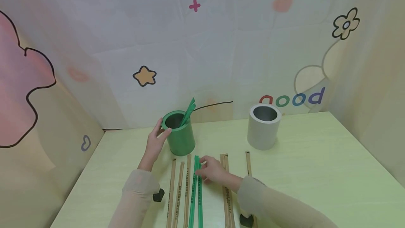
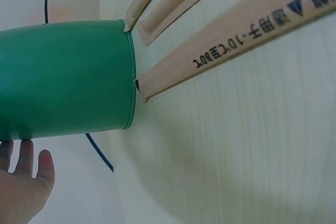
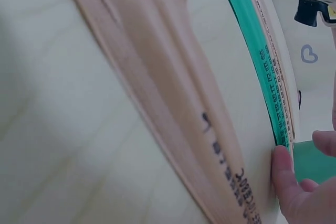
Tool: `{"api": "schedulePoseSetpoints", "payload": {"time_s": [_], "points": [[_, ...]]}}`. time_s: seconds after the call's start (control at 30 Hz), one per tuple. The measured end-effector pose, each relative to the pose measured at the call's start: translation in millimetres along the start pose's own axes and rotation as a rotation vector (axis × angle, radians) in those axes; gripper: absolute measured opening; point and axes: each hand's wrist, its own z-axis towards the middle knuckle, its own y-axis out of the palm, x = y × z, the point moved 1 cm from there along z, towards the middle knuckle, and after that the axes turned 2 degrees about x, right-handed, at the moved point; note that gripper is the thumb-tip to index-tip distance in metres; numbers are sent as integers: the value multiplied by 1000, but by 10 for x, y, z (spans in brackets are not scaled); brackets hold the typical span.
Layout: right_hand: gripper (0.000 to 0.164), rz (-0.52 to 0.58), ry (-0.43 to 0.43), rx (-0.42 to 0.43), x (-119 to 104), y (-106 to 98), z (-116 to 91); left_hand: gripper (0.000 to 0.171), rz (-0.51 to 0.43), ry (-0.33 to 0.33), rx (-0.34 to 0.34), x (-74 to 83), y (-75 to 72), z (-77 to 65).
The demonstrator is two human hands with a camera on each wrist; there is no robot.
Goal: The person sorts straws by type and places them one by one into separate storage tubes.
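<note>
My left hand (image 1: 155,144) touches the left side of a green cup (image 1: 181,141), its thumb straight along the front rim. In the left wrist view, fingertips (image 2: 26,153) meet the cup's wall. Green wrapped sticks (image 1: 188,112) lean in the cup. On the table, two long green wrapped sticks (image 1: 192,192) lie side by side, printed with dark characters. My right hand (image 1: 215,170) is at their far ends, thumb and forefinger apart. In the right wrist view, a fingertip (image 3: 282,156) is right at the green wrapper (image 3: 268,77).
Several brown paper-wrapped sticks (image 1: 177,194) lie left of the green ones. More brown wrapped sticks (image 1: 227,200) lie under my right forearm, with another (image 1: 248,161) farther right. A white cup (image 1: 263,133) stands at the back right. A printed cloth (image 1: 205,45) hangs behind the table (image 1: 313,157).
</note>
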Motion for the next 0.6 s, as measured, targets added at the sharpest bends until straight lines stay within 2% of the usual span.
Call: {"api": "schedulePoseSetpoints", "payload": {"time_s": [0.27,0.6], "points": [[41,-44,14,13,-2,36,-37,64,1,-9,-2,6,-10,-8],[46,-193,-26,31,-20,75,0,64,1,-14,0,-9,-5,2]]}}
